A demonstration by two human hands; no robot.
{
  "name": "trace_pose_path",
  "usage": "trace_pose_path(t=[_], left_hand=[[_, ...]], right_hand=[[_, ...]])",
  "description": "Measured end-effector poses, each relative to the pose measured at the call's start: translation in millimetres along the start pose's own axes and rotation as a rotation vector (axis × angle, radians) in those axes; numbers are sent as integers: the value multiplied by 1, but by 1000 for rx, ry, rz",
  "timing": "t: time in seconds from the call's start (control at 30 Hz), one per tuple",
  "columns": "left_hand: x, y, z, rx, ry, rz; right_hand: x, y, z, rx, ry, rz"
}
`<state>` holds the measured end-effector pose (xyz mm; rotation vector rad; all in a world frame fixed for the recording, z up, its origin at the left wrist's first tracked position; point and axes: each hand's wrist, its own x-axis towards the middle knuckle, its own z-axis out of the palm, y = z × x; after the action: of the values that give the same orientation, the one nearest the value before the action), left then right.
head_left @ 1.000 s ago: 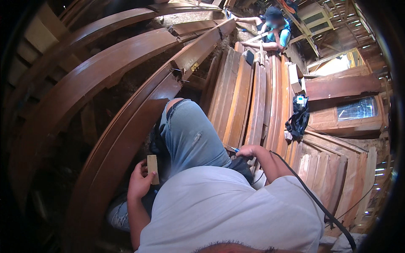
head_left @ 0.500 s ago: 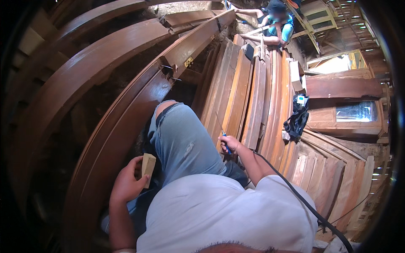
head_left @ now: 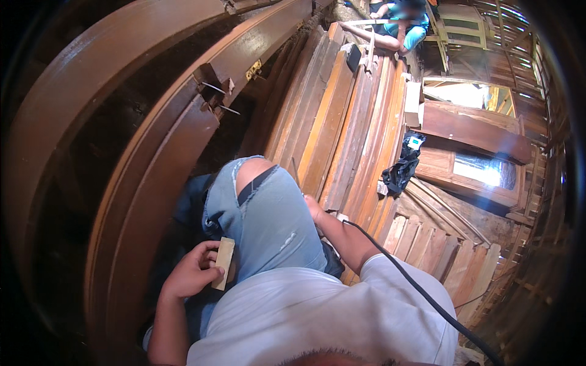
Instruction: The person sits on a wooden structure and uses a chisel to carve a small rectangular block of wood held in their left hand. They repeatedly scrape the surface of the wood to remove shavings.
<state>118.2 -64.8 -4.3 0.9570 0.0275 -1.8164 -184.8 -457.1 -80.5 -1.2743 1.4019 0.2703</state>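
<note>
My left hand (head_left: pixel 193 272) grips a small pale wooden block (head_left: pixel 224 261) beside my bent leg, thumb and fingers closed around it. My right hand (head_left: pixel 314 208) is partly hidden behind my raised knee in torn jeans (head_left: pixel 265 210). Above that hand rises the thin metal shaft of a screwdriver (head_left: pixel 295 168); its handle is mostly out of sight, and the fingers barely show. Left of my legs, a long brown wooden frame (head_left: pixel 152 131) has two metal pins (head_left: pixel 213 88) sticking out and a brass-coloured hinge (head_left: pixel 253 68) near them.
Long wooden boards (head_left: pixel 342 122) lie side by side ahead. A black plastic bag (head_left: pixel 401 168) rests at their right. A black cable (head_left: pixel 415 271) runs past my right arm. Another person (head_left: pixel 400 27) sits at the far end. Wooden panels (head_left: pixel 482 131) stand at right.
My view has shifted, so the boards sit further left. The right hand with the screwdriver has moved behind my knee. The block in my left hand has turned slightly.
</note>
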Motion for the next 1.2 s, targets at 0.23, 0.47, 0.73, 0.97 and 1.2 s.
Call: trace_pose_path(t=[0.23, 0.47, 0.73, 0.97, 1.2], left_hand=[[10, 17, 55, 304, 58, 68], [25, -17, -1, 165, 48, 80], [29, -41, -34, 345, 346, 37], [24, -38, -18, 385, 374, 79], [31, -36, -27, 424, 371, 95]], right_hand=[[39, 50, -26, 0, -144, -61], [59, 20, -14, -138, -114, -92], [24, -19, -40, -41, -358, 72], [-22, 41, -119, -768, -263, 174], [-48, 117, -140, -670, -216, 103]])
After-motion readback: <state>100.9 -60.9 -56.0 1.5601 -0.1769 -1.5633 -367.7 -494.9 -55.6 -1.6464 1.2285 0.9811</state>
